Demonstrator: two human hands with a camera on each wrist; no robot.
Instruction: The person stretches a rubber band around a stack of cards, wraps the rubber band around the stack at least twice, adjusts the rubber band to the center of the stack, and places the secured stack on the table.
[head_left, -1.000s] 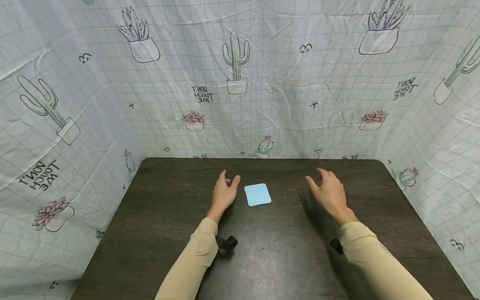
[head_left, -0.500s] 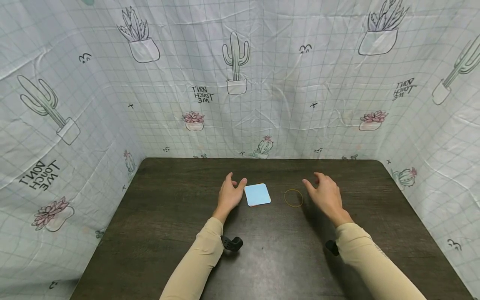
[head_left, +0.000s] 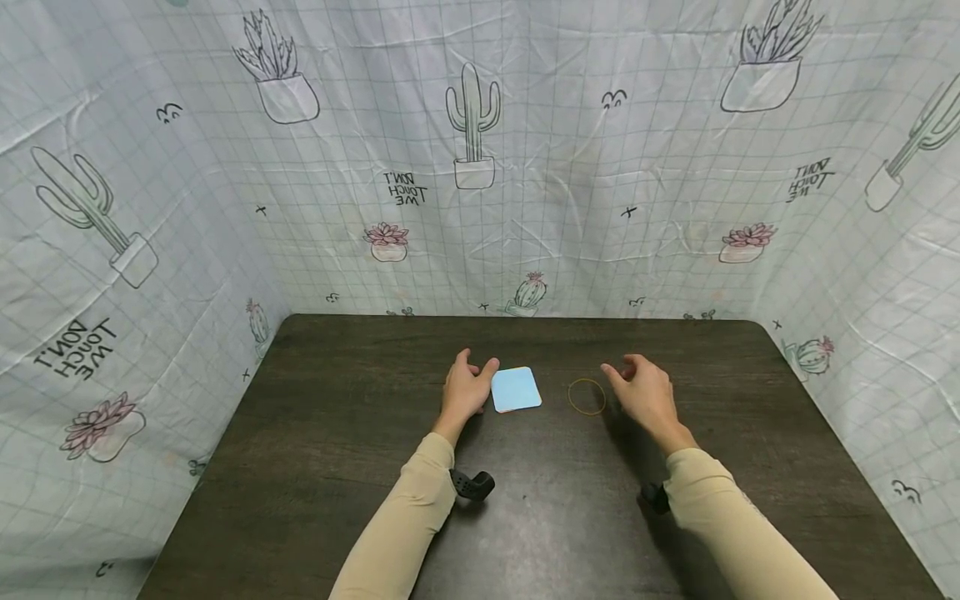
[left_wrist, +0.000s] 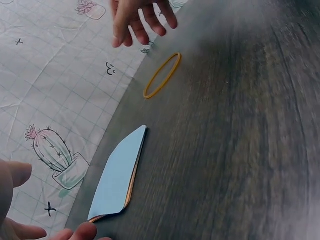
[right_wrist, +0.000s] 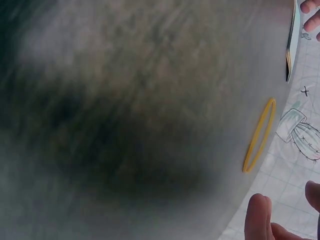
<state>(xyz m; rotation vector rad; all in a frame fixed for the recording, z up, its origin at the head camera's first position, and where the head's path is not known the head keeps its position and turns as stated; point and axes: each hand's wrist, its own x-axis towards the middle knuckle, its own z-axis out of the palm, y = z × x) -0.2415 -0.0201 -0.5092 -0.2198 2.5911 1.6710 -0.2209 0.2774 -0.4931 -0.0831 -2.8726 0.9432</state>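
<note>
A small stack of light blue square paper sheets [head_left: 516, 389] with rounded corners lies on the dark table; orange-brown layers show under its top sheet in the left wrist view. My left hand [head_left: 465, 390] is at the stack's left side, thumb near its edge; whether it touches cannot be told. To the right of the stack lies a thin yellow rubber band [left_wrist: 162, 75], forming a loose loop flat on the table. Just right of the band hovers my right hand [head_left: 647, 393], fingers loosely bent and thumb apart, holding nothing.
The dark wood-grain table [head_left: 337, 400] reaches back to a white gridded curtain [head_left: 570, 167] printed with cacti, which also hangs along both sides. Each wrist wears a black strap device [head_left: 474, 485].
My left hand has moved right, up to the paper stack's left edge. My right hand has shifted slightly left, closer to the rubber band. Stack and band lie where they were.
</note>
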